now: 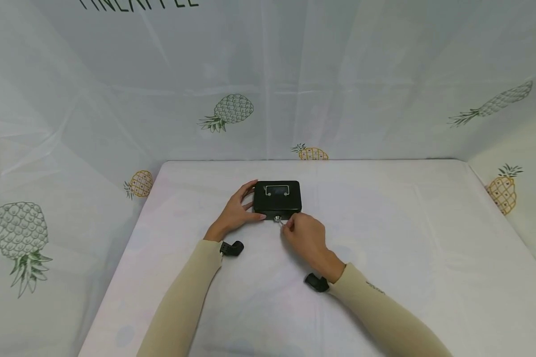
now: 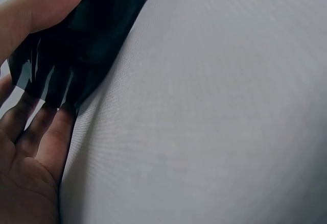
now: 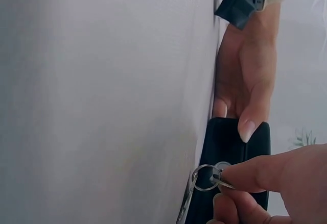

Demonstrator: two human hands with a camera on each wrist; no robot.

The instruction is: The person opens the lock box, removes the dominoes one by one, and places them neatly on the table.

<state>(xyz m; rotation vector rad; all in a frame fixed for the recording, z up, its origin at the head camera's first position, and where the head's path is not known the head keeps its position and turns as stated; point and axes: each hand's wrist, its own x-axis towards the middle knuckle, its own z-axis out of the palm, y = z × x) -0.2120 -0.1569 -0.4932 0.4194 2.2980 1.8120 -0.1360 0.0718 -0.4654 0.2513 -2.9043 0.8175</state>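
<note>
Black box — left hand clamped on left side; right hand before front, pinching key at lock.

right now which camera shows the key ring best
The right wrist view: up close, the key ring shows as a clear loop at the front of the black box. In the head view that spot is too small to make out the loop. The left wrist view shows no clear ring.
</note>
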